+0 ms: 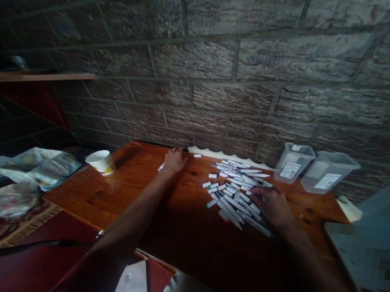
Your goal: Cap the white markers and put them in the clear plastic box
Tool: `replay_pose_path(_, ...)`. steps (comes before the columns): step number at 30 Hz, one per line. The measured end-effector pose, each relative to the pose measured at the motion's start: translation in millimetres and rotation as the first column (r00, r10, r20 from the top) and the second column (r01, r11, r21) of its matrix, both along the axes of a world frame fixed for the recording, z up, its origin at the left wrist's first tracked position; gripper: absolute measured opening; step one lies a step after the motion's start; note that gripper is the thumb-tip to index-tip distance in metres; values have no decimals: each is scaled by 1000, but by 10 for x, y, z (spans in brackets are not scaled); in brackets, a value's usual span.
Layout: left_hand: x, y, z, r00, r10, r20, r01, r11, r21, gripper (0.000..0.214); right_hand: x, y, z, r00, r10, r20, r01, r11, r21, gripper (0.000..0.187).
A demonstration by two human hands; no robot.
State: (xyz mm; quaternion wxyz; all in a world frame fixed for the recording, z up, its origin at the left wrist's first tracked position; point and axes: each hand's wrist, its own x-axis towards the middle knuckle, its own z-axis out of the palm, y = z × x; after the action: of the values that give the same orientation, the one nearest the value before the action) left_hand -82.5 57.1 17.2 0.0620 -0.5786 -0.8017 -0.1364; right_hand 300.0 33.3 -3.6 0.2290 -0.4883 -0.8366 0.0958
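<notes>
A heap of several white marker pens [237, 189] with coloured caps lies on a brown wooden table [183, 239] near a brick wall. My right hand [273, 206] rests on the right side of the heap, fingers spread flat over the pens. My left hand [175, 159] reaches to the table's far edge, fingers curled down on a small white thing [161, 166] that I cannot make out. One loose white cap or pen [197, 155] lies just right of that hand.
Two clear plastic containers [294, 163] [329, 172] stand at the back right against the wall. A white paper cup [101, 161] lies tipped at the left edge. Crumpled bags and wrappers [36, 167] sit further left. A black cable [26, 246] runs across the lower left.
</notes>
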Motion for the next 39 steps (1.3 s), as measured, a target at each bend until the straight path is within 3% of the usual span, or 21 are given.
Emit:
replay_pose_path(4,203,295,44,974,-224,32,226,970,-85,37,-23,-24,44,1000,6,-3,-6,1000,-5,17)
replay_pose_path(7,318,382,12,951,-305,52,309,945,-103,28,-22,-14,43,1000,0,-3,0,1000,-12,17)
replay_pose_path(14,653,212,-36,895,-430,116,432,902,9,27,0,42,9,999,-27,17,27,1000,-13,17)
replay_pose_path(20,1124,108,-49,678,-669,303,662,736,143,21,-17,43,13,1000,-20,7,20,1000,-16,17)
replay_pose_path(24,1307,93,-108,653,-702,283,700,703,129,21,-16,41,22,1000,-29,-8,29,999,-26,16)
replay_pose_path(27,1301,67,-106,647,-712,273,697,698,168,26,-6,44,28,999,-35,-5,35,999,-26,16)
replay_pose_path(30,1138,7,-39,706,-669,235,652,742,156,28,1,46,32,999,-41,5,41,999,-26,17)
replay_pose_path(32,930,-50,27,789,-592,164,583,806,103,29,0,47,33,999,-41,11,41,999,-32,17)
replay_pose_path(34,651,-116,88,906,-422,44,419,906,56,34,-3,47,31,999,-42,19,42,999,-28,17)
replay_pose_path(36,335,-188,127,980,-180,-84,181,983,7,37,-7,49,22,999,-37,24,37,999,-13,17)
replay_pose_path(39,-94,-298,123,983,89,-163,-95,995,-27,46,-7,56,-2,999,-25,27,25,1000,-10,18)
